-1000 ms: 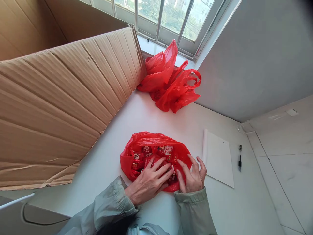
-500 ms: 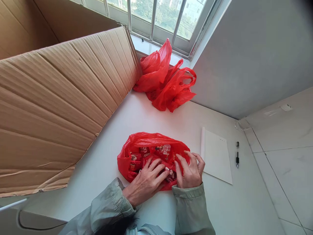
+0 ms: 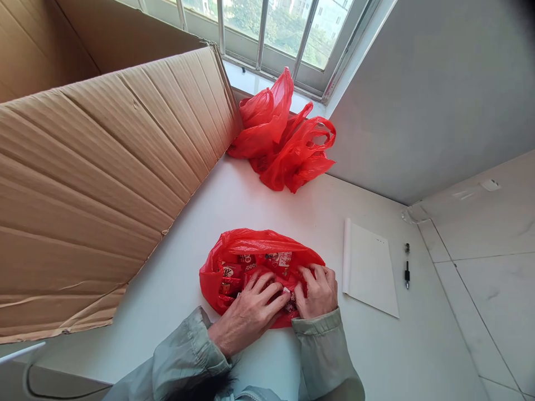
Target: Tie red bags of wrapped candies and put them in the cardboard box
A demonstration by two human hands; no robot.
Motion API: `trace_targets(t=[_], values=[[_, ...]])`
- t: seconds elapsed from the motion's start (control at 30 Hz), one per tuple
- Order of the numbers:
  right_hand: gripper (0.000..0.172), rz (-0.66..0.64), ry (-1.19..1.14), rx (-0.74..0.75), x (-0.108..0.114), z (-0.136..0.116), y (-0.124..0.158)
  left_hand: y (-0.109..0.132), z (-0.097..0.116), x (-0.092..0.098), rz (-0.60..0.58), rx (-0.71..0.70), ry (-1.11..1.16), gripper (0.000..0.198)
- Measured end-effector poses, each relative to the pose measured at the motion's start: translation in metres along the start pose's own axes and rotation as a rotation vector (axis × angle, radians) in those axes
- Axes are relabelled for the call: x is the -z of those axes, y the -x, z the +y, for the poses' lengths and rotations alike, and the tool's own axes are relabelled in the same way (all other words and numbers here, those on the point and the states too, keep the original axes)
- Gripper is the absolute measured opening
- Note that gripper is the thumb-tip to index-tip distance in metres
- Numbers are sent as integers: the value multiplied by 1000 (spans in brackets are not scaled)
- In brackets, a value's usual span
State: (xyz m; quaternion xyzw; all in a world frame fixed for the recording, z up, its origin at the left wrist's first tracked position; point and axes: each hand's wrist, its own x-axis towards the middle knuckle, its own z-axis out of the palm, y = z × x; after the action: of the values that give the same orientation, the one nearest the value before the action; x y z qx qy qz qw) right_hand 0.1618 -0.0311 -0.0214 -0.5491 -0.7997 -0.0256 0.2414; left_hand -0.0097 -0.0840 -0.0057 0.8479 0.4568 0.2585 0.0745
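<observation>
A red plastic bag (image 3: 267, 236) lies with its mouth wide on the white tabletop. Several small red-wrapped packets (image 3: 229, 272) with printed labels show inside it. My left hand (image 3: 253, 309) reaches over the near rim, fingers spread and bent down onto the packets. At the bag's right end, my right hand (image 3: 318, 292) dips inside with curled but separate fingers, its thumb apart from them. Its fingertips touch the contents or the bag's lining; I cannot make out which. A dark printed packet (image 3: 291, 303) lies between the two hands.
A large open cardboard box (image 3: 117, 184) fills the left side. Crumpled red plastic bags (image 3: 288, 139) lie at the back below the barred window (image 3: 276, 33). To the right are a white notepad (image 3: 370, 267) and a black pen (image 3: 407, 274), with walls beyond.
My right hand has moved left and deeper into the bag from its right rim. My left hand stays nearly in place among the packets.
</observation>
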Motion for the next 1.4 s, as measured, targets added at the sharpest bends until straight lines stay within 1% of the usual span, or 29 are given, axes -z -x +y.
trace_targets(t=[0.17, 0.27, 0.33, 0.53, 0.63, 0.77, 0.83, 0.97, 1.0, 1.07, 1.2, 1.3, 1.4], values=[[27, -9, 25, -16, 0, -1, 4, 0, 0, -1, 7, -9, -16, 24], [21, -1, 7, -1, -1, 2, 5, 0, 1, -1, 12, -6, -29, 23], [17, 41, -23, 26, 0, 4, 4, 0, 1, -1, 17, -7, -30, 23], [17, 220, -45, 120, 9, 4, -1, 2, 1, -3, 33, -10, -19, 19], [17, 255, -27, 181, 11, 1, -4, 3, 1, -5, 38, -9, -25, 20], [15, 265, -41, 252, 8, -1, -3, 3, 2, -5, 55, -9, -30, 19], [15, 234, -42, 248, 6, 0, 0, 2, 2, -3, 63, -6, -30, 19], [20, 40, -68, 186, 2, 5, 7, 1, 3, -2, 67, 2, -27, 20], [23, 11, -84, 177, 2, 6, 8, 1, 3, -2, 67, 8, -26, 21], [26, 2, -114, 169, 3, 6, 8, 1, 3, -2, 69, 15, -19, 20], [23, 9, -102, 176, 3, 2, -3, 0, 3, 1, 56, 14, 9, 16], [28, -61, -58, 235, -1, -5, -13, 0, 3, 4, 33, 19, 27, 18], [37, -143, -18, 252, -5, -11, -22, 1, 4, 6, 36, 14, 36, 19]])
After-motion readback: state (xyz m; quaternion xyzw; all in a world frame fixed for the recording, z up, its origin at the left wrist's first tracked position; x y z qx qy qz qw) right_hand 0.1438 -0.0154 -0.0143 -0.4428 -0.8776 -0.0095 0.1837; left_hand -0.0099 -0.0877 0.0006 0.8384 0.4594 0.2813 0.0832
